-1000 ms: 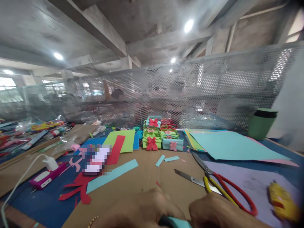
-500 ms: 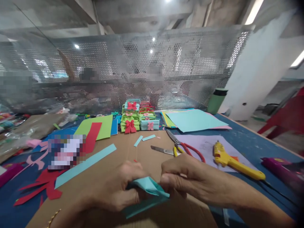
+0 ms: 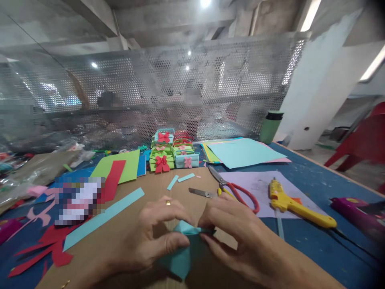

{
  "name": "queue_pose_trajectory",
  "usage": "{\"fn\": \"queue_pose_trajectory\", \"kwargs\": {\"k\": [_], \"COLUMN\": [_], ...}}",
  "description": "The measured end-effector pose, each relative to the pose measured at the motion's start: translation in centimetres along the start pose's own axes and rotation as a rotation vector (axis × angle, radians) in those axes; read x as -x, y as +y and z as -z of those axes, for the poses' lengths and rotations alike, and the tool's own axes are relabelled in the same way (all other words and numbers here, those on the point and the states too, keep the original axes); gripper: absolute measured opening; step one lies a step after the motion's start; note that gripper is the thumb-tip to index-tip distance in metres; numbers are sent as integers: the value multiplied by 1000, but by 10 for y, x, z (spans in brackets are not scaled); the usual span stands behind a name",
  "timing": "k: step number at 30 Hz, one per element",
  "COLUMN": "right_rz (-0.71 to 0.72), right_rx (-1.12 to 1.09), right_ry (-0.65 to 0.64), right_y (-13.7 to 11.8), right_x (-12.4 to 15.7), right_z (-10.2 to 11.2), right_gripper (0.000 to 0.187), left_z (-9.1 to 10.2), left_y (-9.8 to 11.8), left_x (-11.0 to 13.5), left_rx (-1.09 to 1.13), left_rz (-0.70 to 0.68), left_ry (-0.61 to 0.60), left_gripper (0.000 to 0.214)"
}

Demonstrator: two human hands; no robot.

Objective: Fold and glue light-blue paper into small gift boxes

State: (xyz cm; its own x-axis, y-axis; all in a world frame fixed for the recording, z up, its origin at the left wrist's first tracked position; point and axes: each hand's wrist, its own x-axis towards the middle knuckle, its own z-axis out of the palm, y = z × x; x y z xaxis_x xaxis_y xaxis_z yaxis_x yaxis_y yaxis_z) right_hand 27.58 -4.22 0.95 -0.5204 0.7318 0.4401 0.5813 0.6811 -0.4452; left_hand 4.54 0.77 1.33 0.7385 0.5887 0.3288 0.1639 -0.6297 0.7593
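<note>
A folded light blue paper piece (image 3: 182,257), shaped somewhat like a small bag, is held low over the brown cardboard (image 3: 120,224). My left hand (image 3: 164,228) grips its left side, thumb in front and fingers behind. At its upper right edge, my right hand (image 3: 230,233) pinches the paper between thumb and fingers. Part of the folds is hidden by my fingers. Beyond my right hand lie red-handled scissors (image 3: 240,192) and yellow-handled scissors (image 3: 207,193). A long light blue paper strip (image 3: 105,218) rests left of my left hand.
Small paper bags with bows (image 3: 162,162) stand at the back. A yellow glue gun (image 3: 296,206) lies on lilac paper (image 3: 252,180) to the right. Paper sheets (image 3: 246,152) and a green bottle (image 3: 270,128) are behind it. Red paper scraps (image 3: 61,245) lie left.
The folded paper has turned, so its wide face now points toward me. My left hand has opened its grip round the side, and my right hand has shifted along the edge.
</note>
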Motion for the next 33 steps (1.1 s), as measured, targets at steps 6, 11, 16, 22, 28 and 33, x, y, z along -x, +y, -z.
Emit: {"fn": "queue_pose_trajectory", "kwargs": {"k": [6, 11, 16, 22, 28, 33], "right_rz": [-58, -63, -62, -64, -26, -66], "right_rx": [-52, -89, -87, -55, -10, -76], "right_ry": [7, -1, -9, -86, -168, -121], "right_y": [2, 2, 0, -8, -14, -1], "right_x": [0, -2, -2, -2, -4, 0], "right_z": [-4, -7, -9, -1, 3, -1], "right_gripper": [9, 13, 18, 13, 9, 5], "left_z": [-3, -11, -26, -31, -29, -26], "left_y": [0, 1, -8, -16, -10, -10], "left_x": [2, 1, 2, 8, 8, 3], "left_rx": [-3, 45, 125, 63, 26, 26], "left_rz": [60, 129, 172, 128, 82, 52], "left_ry": [55, 70, 126, 140, 134, 218], "left_gripper": [11, 7, 4, 16, 21, 16]}}
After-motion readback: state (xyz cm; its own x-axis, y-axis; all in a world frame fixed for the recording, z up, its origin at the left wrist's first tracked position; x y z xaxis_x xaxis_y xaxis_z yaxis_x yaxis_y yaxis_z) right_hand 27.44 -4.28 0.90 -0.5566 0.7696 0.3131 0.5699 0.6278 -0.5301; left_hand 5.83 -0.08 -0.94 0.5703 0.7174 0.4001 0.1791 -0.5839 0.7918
